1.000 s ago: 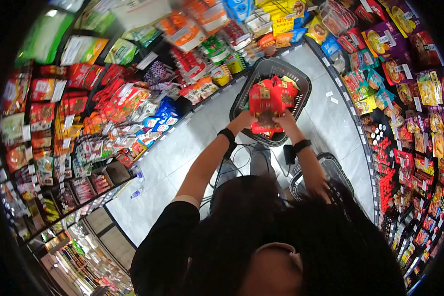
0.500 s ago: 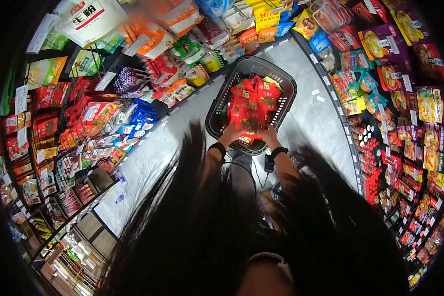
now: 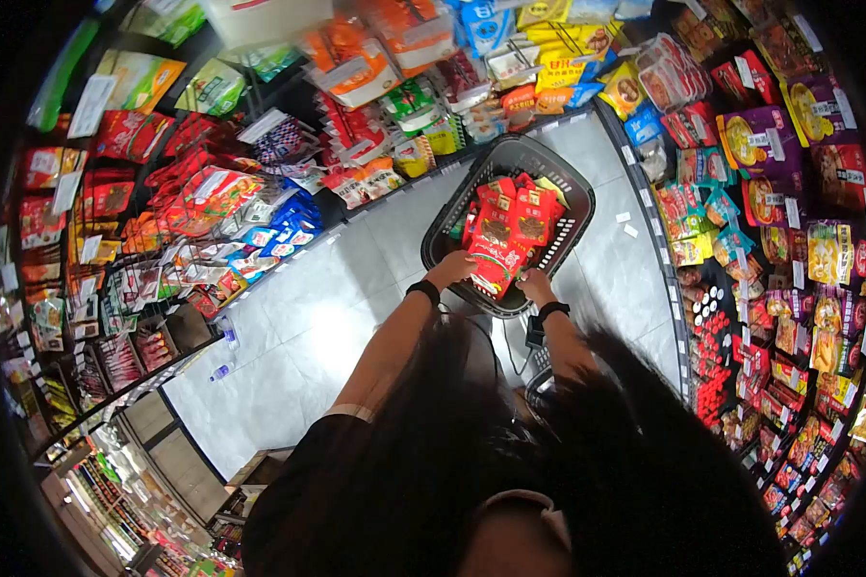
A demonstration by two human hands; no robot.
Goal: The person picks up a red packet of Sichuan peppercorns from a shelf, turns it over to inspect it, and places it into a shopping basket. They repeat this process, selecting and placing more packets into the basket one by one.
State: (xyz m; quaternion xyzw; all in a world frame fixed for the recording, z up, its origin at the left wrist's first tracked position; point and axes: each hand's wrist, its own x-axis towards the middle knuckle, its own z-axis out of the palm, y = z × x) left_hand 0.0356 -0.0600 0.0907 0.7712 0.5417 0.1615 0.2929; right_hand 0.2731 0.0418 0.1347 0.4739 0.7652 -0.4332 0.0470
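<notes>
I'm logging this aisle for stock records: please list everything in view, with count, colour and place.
Basket: one, black, centre
Red packets: several, red, in the basket
Tiled floor: one, pale grey, mid-picture
Paper slips: two, white, floor right of basket
Bottles: about two, purplish, floor left
Left shelf goods: many, multicoloured, left and top
Right shelf goods: many, multicoloured, right
Price labels: many, white, among goods
Second basket: apparently one, dark, behind hair
Wristbands: two, black, left and right
Hair: one mass, dark, lower centre
Left hand: one, bare, gripping front packet, left edge
Right hand: one, bare, by front packet's right edge
</notes>
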